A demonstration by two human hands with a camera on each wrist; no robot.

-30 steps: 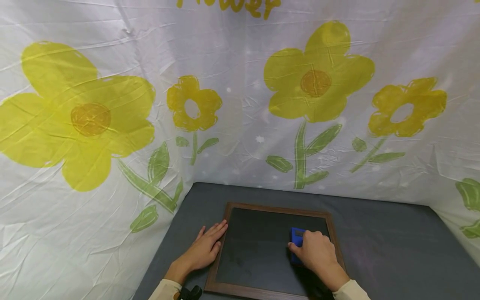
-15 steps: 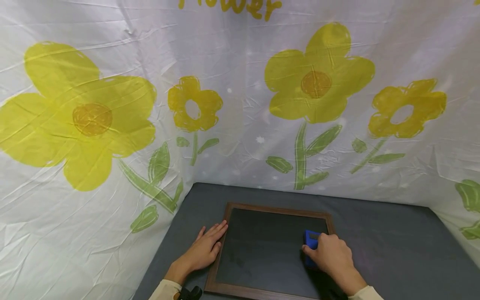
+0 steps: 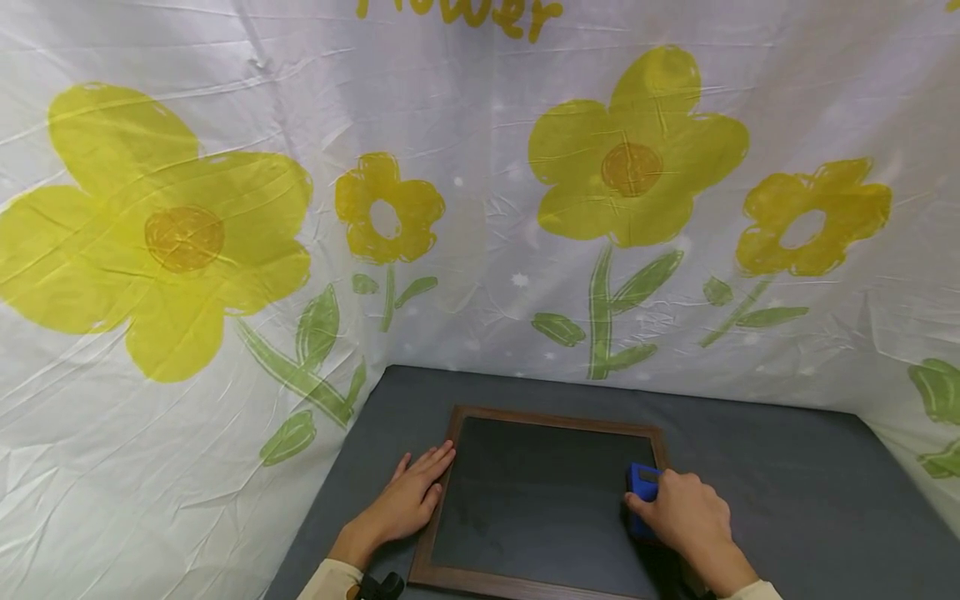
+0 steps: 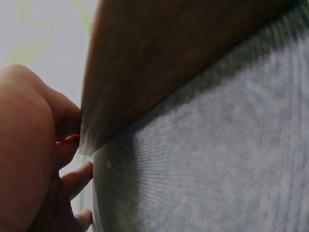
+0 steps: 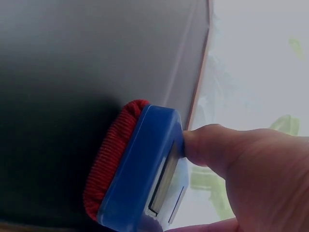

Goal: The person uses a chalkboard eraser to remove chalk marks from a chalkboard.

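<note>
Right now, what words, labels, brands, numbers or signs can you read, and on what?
"Flower": yellow lettering on the backdrop, partly cut off by the top edge.
Yellow mark in the top right corner: too cut off to read.
Eraser: no readable text.
Board: no readable text.

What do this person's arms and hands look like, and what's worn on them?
The left hand and right hand wear no gloves. The left sleeve and right sleeve are cream. A black device, details unclear, shows beside the left cuff.
</note>
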